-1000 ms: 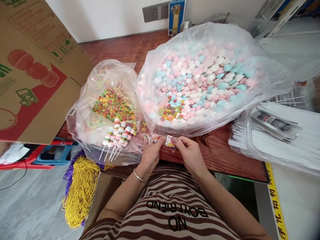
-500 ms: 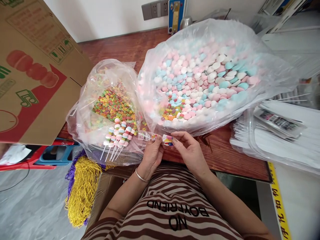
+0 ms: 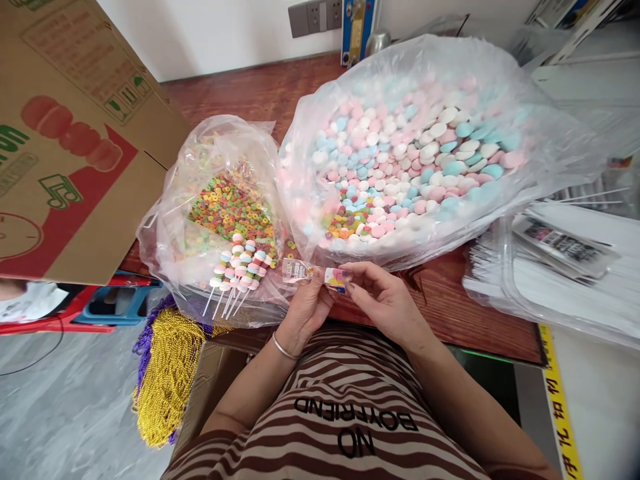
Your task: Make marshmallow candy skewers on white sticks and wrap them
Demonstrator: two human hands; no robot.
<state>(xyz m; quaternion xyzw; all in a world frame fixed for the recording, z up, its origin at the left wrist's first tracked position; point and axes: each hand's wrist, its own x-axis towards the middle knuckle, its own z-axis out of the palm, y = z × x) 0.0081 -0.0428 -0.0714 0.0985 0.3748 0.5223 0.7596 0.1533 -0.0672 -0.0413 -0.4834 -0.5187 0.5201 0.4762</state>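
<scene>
I hold a small clear candy packet [image 3: 315,274] between both hands, just above the near edge of the wooden table [image 3: 450,307]. My left hand [image 3: 306,308] comes up from below with the wrist bent, fingers closed on the packet's middle, a thin bangle [image 3: 281,347] on the wrist. My right hand [image 3: 387,303] reaches in from the right, thumb and forefinger pinched on its printed end. Both forearms run back to my striped shirt. Just beyond my hands lies a big bag of pastel candies [image 3: 425,153]; left of it, a smaller bag of coloured rings [image 3: 225,207] with finished candy skewers [image 3: 235,273] resting on it.
</scene>
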